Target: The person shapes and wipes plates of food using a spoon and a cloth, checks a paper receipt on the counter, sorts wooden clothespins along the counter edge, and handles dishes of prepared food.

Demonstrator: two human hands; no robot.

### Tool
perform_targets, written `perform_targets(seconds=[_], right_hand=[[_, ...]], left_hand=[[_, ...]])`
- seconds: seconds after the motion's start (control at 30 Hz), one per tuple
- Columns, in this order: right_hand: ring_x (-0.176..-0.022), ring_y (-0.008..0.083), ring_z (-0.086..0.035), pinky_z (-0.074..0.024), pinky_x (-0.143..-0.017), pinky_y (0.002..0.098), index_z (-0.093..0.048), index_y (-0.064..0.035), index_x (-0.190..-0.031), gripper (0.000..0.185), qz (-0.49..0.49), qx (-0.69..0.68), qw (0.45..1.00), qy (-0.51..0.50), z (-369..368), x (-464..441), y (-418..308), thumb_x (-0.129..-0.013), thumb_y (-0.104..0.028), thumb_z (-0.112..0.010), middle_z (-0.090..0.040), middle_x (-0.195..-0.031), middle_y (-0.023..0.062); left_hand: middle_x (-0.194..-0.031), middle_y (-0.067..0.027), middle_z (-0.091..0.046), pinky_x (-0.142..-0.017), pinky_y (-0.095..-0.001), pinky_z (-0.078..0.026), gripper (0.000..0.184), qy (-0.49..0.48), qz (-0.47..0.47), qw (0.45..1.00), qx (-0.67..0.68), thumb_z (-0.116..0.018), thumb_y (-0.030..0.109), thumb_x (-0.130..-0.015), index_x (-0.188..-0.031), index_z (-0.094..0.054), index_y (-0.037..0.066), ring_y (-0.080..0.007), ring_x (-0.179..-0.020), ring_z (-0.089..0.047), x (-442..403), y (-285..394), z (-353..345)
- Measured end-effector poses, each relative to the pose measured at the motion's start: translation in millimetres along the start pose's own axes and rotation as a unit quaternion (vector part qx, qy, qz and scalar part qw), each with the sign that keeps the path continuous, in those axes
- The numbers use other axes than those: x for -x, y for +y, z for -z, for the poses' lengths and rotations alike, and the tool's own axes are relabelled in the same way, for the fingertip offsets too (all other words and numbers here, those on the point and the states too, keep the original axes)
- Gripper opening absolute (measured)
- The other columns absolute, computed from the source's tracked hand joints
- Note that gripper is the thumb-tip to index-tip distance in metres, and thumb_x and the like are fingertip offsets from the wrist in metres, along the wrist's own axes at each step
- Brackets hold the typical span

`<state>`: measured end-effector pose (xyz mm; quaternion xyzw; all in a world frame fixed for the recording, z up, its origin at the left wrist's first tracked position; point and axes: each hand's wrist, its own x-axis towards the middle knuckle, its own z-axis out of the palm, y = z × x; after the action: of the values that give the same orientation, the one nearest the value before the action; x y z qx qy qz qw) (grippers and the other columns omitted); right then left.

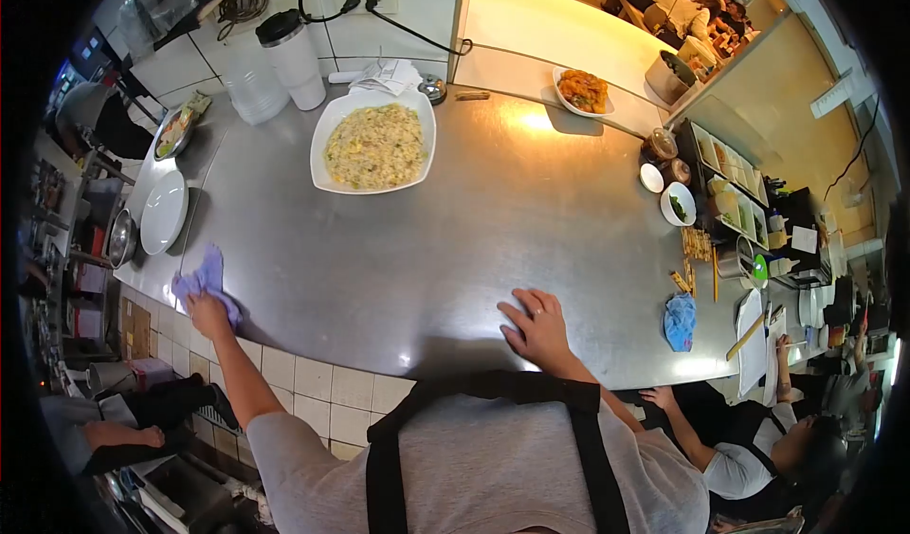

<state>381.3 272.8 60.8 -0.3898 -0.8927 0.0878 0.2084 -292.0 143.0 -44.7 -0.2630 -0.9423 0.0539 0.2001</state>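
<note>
My left hand (209, 314) grips a purple cloth (206, 275) at the left front edge of the steel counter (455, 250). Part of the cloth spreads out beyond my fingers. My right hand (538, 327) is over the counter's front edge, fingers apart, with a ring on one finger and nothing held; whether it touches the steel I cannot tell. Farther back stands a square white dish of fried rice (376, 145). An oval white plate (165, 213) lies beyond my left hand.
A bowl of orange food (582, 92) sits on the pass shelf. At right are a blue cloth (680, 322), a small bowl of greens (678, 204) and condiment trays (730, 162). A co-worker (749, 449) is at the right; another person (123, 430) is at the lower left.
</note>
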Motion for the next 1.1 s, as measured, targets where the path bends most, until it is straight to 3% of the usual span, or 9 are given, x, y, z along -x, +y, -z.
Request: perform_targets(seconds=[0.2,0.4,0.57,0.7,0.77,0.83,0.93,1.03,1.1], right_hand=[[-0.098,0.0345,-0.056,-0.0455,-0.084,0.044,-0.06,-0.0091,-0.112,0.037,0.032,-0.044,0.998,0.01,1,-54,100,-0.075,-0.01,-0.066,-0.055,-0.115,0.0157],[-0.114,0.0384,-0.052,-0.0457,-0.093,0.0418,-0.046,-0.0127,-0.13,0.047,-0.082,-0.102,0.99,0.043,-19,-182,159,-0.084,-0.014,-0.058,-0.047,-0.131,0.0196],[-0.119,0.0342,-0.051,-0.0463,-0.095,0.0425,-0.025,-0.0212,-0.147,0.076,-0.188,0.018,0.981,-0.051,-26,-301,161,-0.08,-0.019,-0.061,-0.022,-0.152,0.0196],[-0.115,0.0338,-0.055,-0.0497,-0.09,0.0422,-0.027,-0.0218,-0.146,0.073,-0.209,0.016,0.976,-0.062,-44,-363,159,-0.08,-0.022,-0.057,-0.022,-0.151,0.0207],[-0.111,0.0347,-0.058,-0.0514,-0.086,0.0428,-0.04,-0.0173,-0.141,0.062,-0.189,0.051,0.981,-0.017,-86,-374,184,-0.081,-0.023,-0.054,-0.034,-0.145,0.0232],[-0.099,0.0361,-0.063,-0.0519,-0.083,0.0451,-0.058,-0.0087,-0.118,0.038,-0.176,0.04,0.979,-0.092,-77,-370,183,-0.084,-0.024,-0.05,-0.053,-0.125,0.0254],[-0.086,0.0364,-0.065,-0.0522,-0.077,0.0457,-0.061,-0.0029,-0.098,0.024,-0.134,0.039,0.99,-0.016,-73,-316,176,-0.087,-0.02,-0.048,-0.061,-0.101,0.0239],[-0.082,0.0339,-0.064,-0.0526,-0.07,0.0436,-0.058,-0.0029,-0.095,0.021,-0.148,-0.053,0.986,0.06,-51,-218,164,-0.087,-0.021,-0.05,-0.059,-0.092,0.02],[-0.082,0.0317,-0.062,-0.0524,-0.068,0.0436,-0.056,-0.0039,-0.093,0.018,-0.067,0.034,0.997,-0.007,-33,-146,161,-0.086,-0.02,-0.053,-0.058,-0.091,0.0167]], left_hand=[[-0.112,-0.0178,-0.06,-0.089,-0.0449,-0.046,0.032,-0.169,-0.095,0.981,-0.01,-0.041,0.025,-0.092,-0.109,-0.064,0.01,-0.0321,-0.109,-0.054,169,-51,24],[-0.09,-0.0157,-0.066,-0.079,-0.044,-0.047,0.029,-0.43,-0.173,0.884,0.064,-0.051,0.029,-0.087,-0.092,-0.069,0.007,-0.0318,-0.088,-0.063,441,-98,105],[-0.088,-0.0191,-0.067,-0.073,-0.0454,-0.047,0.032,-0.352,0.068,0.931,0.074,-0.054,0.03,-0.086,-0.09,-0.069,0.003,-0.0348,-0.083,-0.064,419,-156,114],[-0.096,-0.0245,-0.065,-0.071,-0.0476,-0.046,0.035,-0.221,0.323,0.916,0.087,-0.054,0.031,-0.088,-0.096,-0.067,-0.001,-0.0388,-0.085,-0.062,363,-180,111],[-0.095,-0.0272,-0.064,-0.07,-0.0481,-0.044,0.044,-0.078,0.269,0.942,0.188,-0.055,0.036,-0.09,-0.097,-0.064,-0.007,-0.0392,-0.08,-0.061,298,-132,150],[-0.093,-0.0214,-0.066,-0.069,-0.0427,-0.047,0.043,-0.009,0.185,0.926,0.329,-0.055,0.035,-0.092,-0.097,-0.063,-0.007,-0.0316,-0.075,-0.06,239,-89,171],[-0.09,-0.0062,-0.063,-0.074,-0.0297,-0.047,0.03,-0.133,0.074,0.802,0.577,-0.053,0.024,-0.095,-0.105,-0.061,-0.003,-0.0146,-0.082,-0.055,173,-5,203],[-0.099,-0.0092,-0.064,-0.083,-0.0296,-0.044,0.025,-0.224,-0.109,0.778,0.577,-0.053,0.015,-0.092,-0.107,-0.061,-0.004,-0.0164,-0.091,-0.056,161,111,254],[-0.102,-0.011,-0.064,-0.087,-0.0313,-0.044,0.026,-0.291,-0.239,0.719,0.584,-0.059,0.014,-0.088,-0.107,-0.061,-0.004,-0.0194,-0.095,-0.057,173,188,277]])
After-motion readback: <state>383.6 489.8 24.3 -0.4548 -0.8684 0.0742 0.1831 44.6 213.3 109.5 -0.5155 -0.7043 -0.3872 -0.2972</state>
